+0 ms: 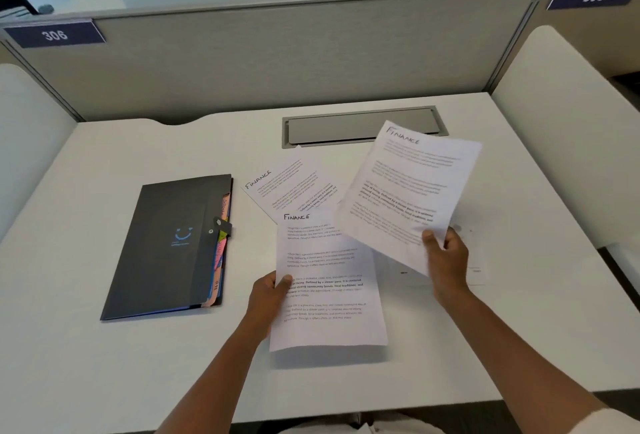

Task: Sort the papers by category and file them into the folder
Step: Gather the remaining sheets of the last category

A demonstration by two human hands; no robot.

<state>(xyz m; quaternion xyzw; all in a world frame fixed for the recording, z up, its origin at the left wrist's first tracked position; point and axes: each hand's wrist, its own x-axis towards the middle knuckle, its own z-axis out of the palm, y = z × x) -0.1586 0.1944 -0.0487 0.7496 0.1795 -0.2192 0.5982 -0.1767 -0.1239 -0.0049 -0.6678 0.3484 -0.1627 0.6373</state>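
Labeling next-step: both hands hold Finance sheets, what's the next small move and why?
Probably lay the right hand's Finance sheet onto the left hand's Finance sheet: both carry the same heading, and the black folder is shut.

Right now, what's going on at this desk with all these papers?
A person is sorting sheets headed "Finance". The left hand holds one sheet by its edge, and the right hand holds another sheet raised and tilted. A third Finance sheet lies on the white desk behind them. The dark folder with coloured tabs lies closed to the left; nothing is being filed yet.
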